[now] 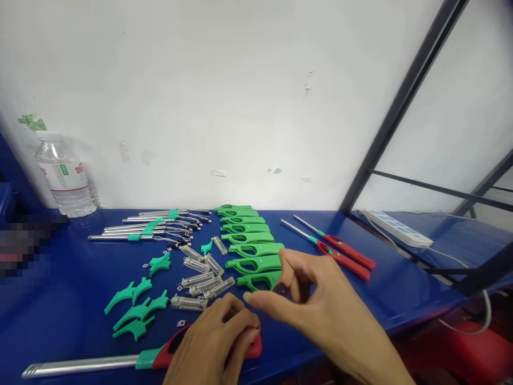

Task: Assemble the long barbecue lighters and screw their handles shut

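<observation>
My left hand (214, 339) is closed over the red handle of a long gas lighter (253, 348), which lies on the blue table with its silver tube (84, 366) pointing left. Between the thumb and fingers of my right hand (326, 302) is a small screwdriver (281, 290) with a dark handle. Its thin shaft slants down toward the handle's right end, beside my left fingertips; the tip's contact is hidden. Just beyond my hands lie a column of green handle shells (256, 264) and several clear fuel tanks (189, 303).
Several green triggers (134, 327) lie at the left, below silver tubes with wires (120, 237). Two red lighters (344, 259) rest at the right. A water bottle (66, 179) stands by the wall. A power strip (396, 227) sits beyond the black frame post (401, 107).
</observation>
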`<state>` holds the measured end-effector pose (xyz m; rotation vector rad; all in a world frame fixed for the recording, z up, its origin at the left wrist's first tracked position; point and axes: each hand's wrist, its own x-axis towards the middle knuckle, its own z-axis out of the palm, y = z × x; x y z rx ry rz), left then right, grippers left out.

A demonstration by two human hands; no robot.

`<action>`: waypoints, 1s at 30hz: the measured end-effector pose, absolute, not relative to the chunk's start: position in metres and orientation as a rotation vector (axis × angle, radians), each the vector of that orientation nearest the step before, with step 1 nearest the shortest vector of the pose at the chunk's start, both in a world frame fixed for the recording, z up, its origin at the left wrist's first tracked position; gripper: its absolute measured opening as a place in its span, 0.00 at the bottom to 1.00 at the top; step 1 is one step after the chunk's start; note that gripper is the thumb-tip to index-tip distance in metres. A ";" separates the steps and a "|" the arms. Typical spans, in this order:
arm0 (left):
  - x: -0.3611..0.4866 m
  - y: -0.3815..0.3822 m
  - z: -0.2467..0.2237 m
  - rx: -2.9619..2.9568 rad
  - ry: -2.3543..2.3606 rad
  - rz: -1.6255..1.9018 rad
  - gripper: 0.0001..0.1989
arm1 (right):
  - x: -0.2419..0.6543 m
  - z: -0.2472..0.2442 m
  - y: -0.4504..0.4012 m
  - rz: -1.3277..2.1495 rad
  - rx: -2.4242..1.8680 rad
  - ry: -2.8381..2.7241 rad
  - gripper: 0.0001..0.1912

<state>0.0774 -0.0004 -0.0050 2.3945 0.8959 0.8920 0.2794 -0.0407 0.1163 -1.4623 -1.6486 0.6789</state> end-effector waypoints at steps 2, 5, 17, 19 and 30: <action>0.077 -0.001 -0.004 2.394 0.885 0.942 0.13 | 0.279 0.118 -0.043 0.677 -1.474 -1.675 0.22; 0.077 -0.001 -0.001 2.352 0.869 0.928 0.13 | 0.283 0.122 -0.047 0.689 -1.396 -1.742 0.07; 0.078 -0.002 -0.001 2.383 0.882 0.861 0.13 | 0.281 0.120 -0.045 0.472 -1.457 -1.708 0.23; 0.078 -0.002 -0.002 2.379 0.884 0.854 0.13 | 0.280 0.120 -0.046 0.463 -1.459 -1.732 0.20; 0.078 0.001 -0.005 2.449 0.861 0.902 0.12 | 0.291 0.124 -0.051 0.746 -1.354 -1.795 0.17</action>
